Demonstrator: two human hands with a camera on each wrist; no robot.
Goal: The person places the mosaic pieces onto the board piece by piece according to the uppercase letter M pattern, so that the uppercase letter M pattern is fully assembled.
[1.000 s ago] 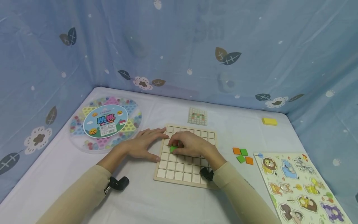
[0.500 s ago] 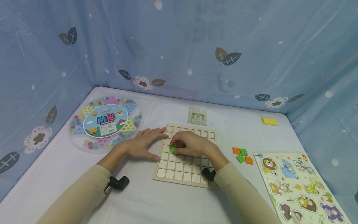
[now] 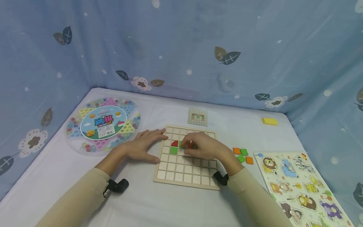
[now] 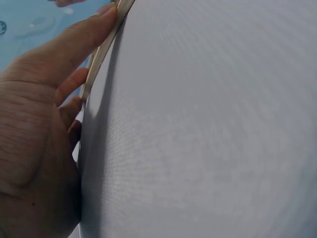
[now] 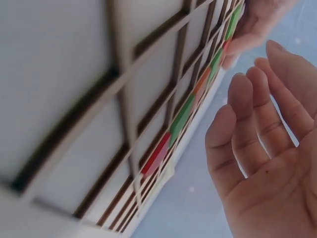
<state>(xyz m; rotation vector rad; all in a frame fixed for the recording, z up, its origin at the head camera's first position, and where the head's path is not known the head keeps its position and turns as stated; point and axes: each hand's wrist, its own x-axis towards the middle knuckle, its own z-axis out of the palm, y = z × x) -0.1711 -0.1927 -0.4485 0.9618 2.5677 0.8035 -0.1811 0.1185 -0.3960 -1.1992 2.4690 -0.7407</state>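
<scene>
My left hand [image 3: 143, 146] lies with spread fingers at the left side of a wooden grid board [image 3: 175, 177]. In the left wrist view its thumb [image 4: 91, 34] touches the board's edge. Hovering over the board, my right hand [image 3: 205, 145] has loosely bent fingers; the right wrist view shows nothing held between them. A green square tile [image 3: 173, 150] fills a cell near the board's left side, just below a red rounded tile [image 3: 175, 143]. Along that row, the right wrist view shows an orange tile [image 5: 201, 82] among green and red ones. My right hand partly hides this row.
Behind the board lies a small pattern card [image 3: 197, 117]. Several loose orange and green tiles [image 3: 241, 158] are on its right, near an animal puzzle board [image 3: 292, 171]. A round game box [image 3: 103, 123] stands at left, a yellow block [image 3: 269, 121] at back right.
My right hand has moved right, off the green tile, which now shows in its cell with the red tile above it. The left hand keeps its place; the head view shifts slightly.
</scene>
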